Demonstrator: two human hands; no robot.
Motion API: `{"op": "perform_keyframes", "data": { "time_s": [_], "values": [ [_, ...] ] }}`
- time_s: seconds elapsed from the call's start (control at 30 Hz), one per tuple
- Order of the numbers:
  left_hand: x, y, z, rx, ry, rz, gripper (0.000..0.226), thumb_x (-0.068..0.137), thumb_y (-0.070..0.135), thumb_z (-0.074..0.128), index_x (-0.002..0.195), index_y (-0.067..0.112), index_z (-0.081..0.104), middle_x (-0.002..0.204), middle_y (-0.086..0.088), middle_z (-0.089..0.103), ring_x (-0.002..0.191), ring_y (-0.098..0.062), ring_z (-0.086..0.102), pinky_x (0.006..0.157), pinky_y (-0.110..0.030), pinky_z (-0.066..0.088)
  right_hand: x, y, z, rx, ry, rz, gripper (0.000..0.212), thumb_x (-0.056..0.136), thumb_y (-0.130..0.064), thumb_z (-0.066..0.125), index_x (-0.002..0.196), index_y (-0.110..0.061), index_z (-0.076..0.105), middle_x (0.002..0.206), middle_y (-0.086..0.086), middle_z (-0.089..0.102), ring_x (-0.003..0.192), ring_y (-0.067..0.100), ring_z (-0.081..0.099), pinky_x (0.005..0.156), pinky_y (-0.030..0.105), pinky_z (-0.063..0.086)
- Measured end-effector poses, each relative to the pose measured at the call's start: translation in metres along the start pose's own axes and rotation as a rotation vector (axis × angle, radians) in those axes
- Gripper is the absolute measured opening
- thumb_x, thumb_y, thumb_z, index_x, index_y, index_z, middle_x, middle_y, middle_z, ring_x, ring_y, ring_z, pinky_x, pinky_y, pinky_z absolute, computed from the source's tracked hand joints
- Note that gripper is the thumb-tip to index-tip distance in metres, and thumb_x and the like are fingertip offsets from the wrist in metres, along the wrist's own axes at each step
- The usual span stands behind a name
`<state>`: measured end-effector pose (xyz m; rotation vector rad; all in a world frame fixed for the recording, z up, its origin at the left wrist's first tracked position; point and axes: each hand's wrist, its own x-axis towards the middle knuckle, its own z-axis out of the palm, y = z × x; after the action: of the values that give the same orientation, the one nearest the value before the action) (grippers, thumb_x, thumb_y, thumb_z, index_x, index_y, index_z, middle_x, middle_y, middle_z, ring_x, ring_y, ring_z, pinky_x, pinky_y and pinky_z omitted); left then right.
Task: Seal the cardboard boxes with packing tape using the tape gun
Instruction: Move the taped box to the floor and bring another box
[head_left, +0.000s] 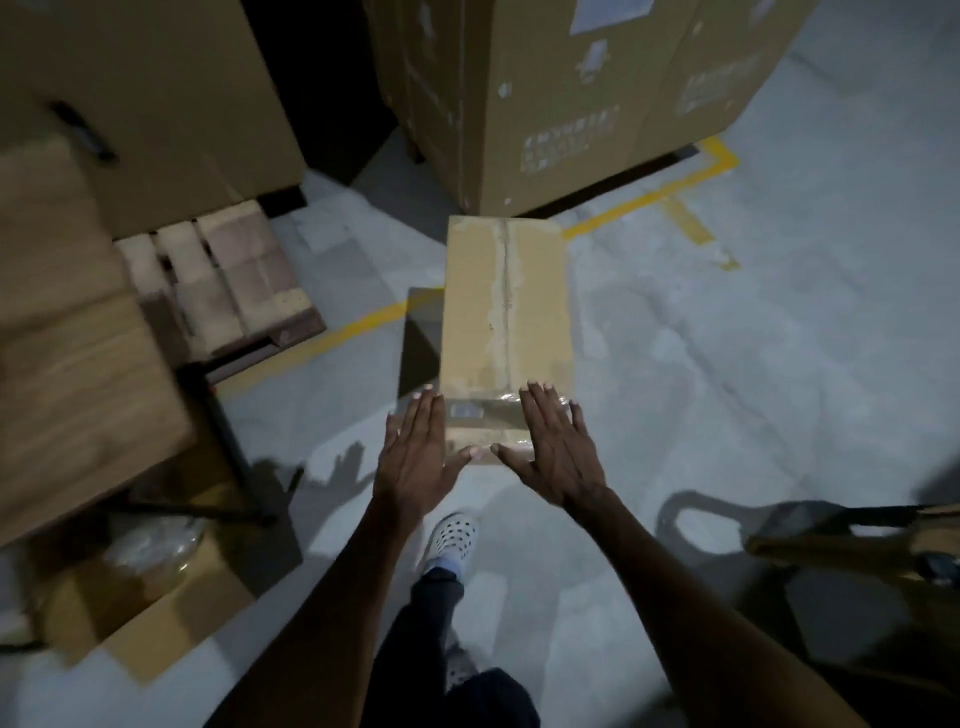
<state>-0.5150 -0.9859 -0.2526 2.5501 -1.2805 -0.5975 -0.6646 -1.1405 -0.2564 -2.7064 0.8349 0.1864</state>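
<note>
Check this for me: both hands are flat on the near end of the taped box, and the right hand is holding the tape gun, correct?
Not quite. In the head view the right hand holds nothing; like the left hand, it lies open with straight fingers on the near end of the taped box. No tape gun shows in either hand.

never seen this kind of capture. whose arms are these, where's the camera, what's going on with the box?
There is no robot: a person wears one wide-angle camera on the head, looking forward and down. The left hand and right hand are that person's, both with straight fingers laid flat on the near end of a cardboard box on the grey floor. Tape runs along the box's top seam. Neither hand holds anything, and no tape gun is clearly visible. Larger cartons stand behind; the person's shoe shows below.
</note>
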Motion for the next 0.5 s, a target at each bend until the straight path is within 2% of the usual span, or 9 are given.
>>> {"op": "perform_keyframes", "data": {
  "time_s": [0.07,0.1,0.17,0.2,0.4,0.5],
  "values": [
    [-0.058,-0.007,-0.031,0.033,0.033,-0.058,0.109,0.085,0.082,-0.001,0.159,0.004,0.018,0.167,-0.013,0.011,0.155,-0.027,0.013,0.120,-0.041,-0.002,-0.029,-0.031,-0.019,0.011,-0.012,-0.092,0.091,0.094,-0.071,0.027,0.155,-0.005,0.034,0.165,0.013,0.027,0.153,0.032,0.022,0.121,0.057,0.024],
    [-0.089,-0.013,-0.042,0.058,0.072,-0.077,0.105,0.090,0.079,0.003,0.156,0.001,0.027,0.164,-0.016,0.021,0.152,-0.031,0.022,0.120,-0.046,0.006,-0.042,-0.047,-0.025,0.016,-0.016,-0.143,0.092,0.093,-0.072,0.026,0.156,-0.005,0.032,0.166,0.012,0.024,0.154,0.031,0.019,0.122,0.057,0.021],
    [-0.151,-0.025,-0.053,0.091,0.168,-0.091,0.088,0.099,0.068,0.025,0.144,-0.004,0.048,0.153,-0.023,0.042,0.141,-0.038,0.044,0.115,-0.057,0.028,-0.067,-0.077,-0.032,0.009,-0.011,-0.241,0.093,0.091,-0.072,0.026,0.155,-0.005,0.034,0.165,0.013,0.027,0.153,0.032,0.022,0.121,0.058,0.022],
    [-0.185,-0.032,-0.057,0.111,0.198,-0.112,0.083,0.099,0.064,0.033,0.140,-0.006,0.053,0.149,-0.025,0.047,0.137,-0.040,0.048,0.110,-0.060,0.035,-0.080,-0.094,-0.035,0.002,-0.009,-0.288,0.094,0.091,-0.073,0.026,0.155,-0.005,0.035,0.164,0.013,0.028,0.153,0.032,0.023,0.121,0.058,0.022],
    [-0.363,-0.072,-0.058,0.134,0.338,-0.418,0.082,0.094,0.068,0.043,0.145,0.003,0.042,0.156,-0.020,0.040,0.144,-0.036,0.038,0.112,-0.060,0.033,-0.144,-0.210,-0.042,-0.035,-0.071,-0.606,0.101,0.085,-0.081,0.013,0.162,-0.016,0.016,0.170,0.004,0.006,0.157,0.023,0.000,0.124,0.051,0.004],
    [-0.424,-0.093,-0.051,0.119,0.370,-0.590,0.084,0.094,0.065,0.046,0.148,0.001,0.041,0.158,-0.019,0.037,0.144,-0.037,0.038,0.110,-0.062,0.034,-0.166,-0.274,-0.040,-0.065,-0.086,-0.755,0.101,0.084,-0.082,0.011,0.162,-0.019,0.013,0.170,0.001,-0.001,0.157,0.022,-0.005,0.124,0.050,0.000]
  ]
}}
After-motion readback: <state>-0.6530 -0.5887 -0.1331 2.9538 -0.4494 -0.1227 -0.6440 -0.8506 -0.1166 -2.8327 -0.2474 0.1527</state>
